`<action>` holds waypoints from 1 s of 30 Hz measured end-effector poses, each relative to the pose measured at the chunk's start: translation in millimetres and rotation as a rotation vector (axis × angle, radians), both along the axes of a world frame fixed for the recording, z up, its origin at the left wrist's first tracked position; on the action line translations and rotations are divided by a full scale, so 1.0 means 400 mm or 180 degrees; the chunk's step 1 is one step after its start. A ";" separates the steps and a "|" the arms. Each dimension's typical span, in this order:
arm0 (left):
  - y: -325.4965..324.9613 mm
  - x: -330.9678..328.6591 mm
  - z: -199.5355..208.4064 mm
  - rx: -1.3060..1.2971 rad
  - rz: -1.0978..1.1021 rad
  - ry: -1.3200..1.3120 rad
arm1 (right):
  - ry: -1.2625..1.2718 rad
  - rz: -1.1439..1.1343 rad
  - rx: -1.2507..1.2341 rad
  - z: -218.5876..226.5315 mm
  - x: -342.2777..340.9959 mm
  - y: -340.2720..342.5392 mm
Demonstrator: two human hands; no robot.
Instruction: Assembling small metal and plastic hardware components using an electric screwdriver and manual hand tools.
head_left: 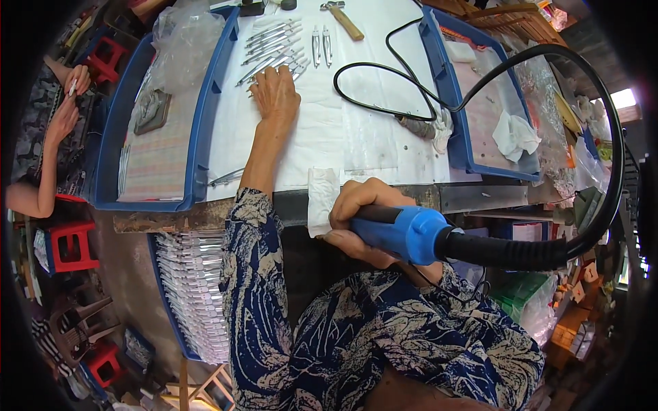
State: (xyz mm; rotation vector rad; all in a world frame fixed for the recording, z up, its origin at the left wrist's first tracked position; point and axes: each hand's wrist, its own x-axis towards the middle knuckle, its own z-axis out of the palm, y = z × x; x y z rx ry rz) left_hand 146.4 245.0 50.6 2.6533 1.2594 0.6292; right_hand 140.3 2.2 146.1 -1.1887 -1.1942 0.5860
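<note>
My left hand (275, 94) reaches over a row of slim silver metal tools (275, 34) on the white-covered table. Its fingers are spread a little, with the tips touching the nearest pieces; what lies beneath the palm is hidden. Two similar two-legged silver tools (321, 46) lie side by side to the right of that row. My right hand (367, 212) is wrapped round a blue, barrel-shaped power tool (401, 231) at the table's near edge. A thick black cable (521, 248) leaves the power tool's rear end; its working end is hidden by the hand.
Blue trays (205, 116) (445, 96) flank the work area. A hammer (343, 20) lies at the back, and the cable loops across the table. White cloth (321, 198) hangs over the front edge. Below left, a crate holds stacked silver tools (192, 288). Another person's hands (68, 103) are at far left.
</note>
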 end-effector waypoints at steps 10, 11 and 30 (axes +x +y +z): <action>-0.003 0.054 0.021 -0.0395 0.0379 -0.0181 | 0.0018 0.0185 0.0223 0.009 0.005 0.000; -0.007 0.055 0.019 -0.0360 0.0381 -0.0156 | 0.0026 0.0401 0.0242 0.013 0.007 -0.004; -0.021 0.010 0.042 0.0582 -0.0327 -0.1142 | 0.0424 0.0149 0.0276 -0.014 -0.005 -0.009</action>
